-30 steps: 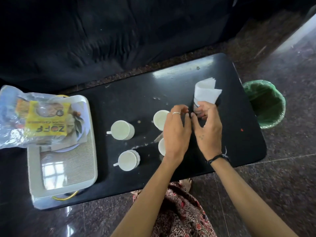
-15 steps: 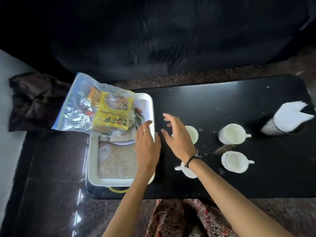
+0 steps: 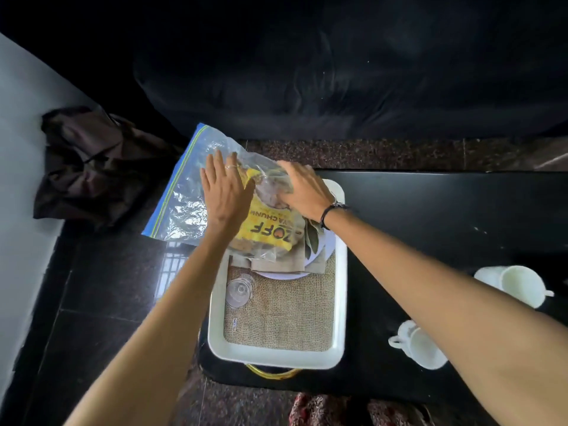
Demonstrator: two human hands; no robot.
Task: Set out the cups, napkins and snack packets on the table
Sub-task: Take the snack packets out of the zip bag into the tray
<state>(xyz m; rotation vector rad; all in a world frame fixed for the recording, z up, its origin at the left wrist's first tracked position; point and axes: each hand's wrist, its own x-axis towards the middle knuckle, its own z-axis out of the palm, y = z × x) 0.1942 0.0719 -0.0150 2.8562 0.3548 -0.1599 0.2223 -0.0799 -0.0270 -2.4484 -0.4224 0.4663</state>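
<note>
A clear zip bag holding a yellow snack packet lies over the far end of a white tray on the black table. My left hand rests flat on the bag with fingers spread. My right hand curls its fingers around the bag's crumpled top. Brown folded napkins and a white plate lie under the bag. Two white cups stand on the table to the right, partly behind my right forearm.
A small clear glass piece sits on the tray's burlap mat. A dark cloth lies on the floor at the left. A black sofa runs behind the table. The tray's gold handle points toward me.
The view swung left from the napkin holder and cups to the tray. Both hands left the napkins, crossed over the cups and now lie on the zip bag.
</note>
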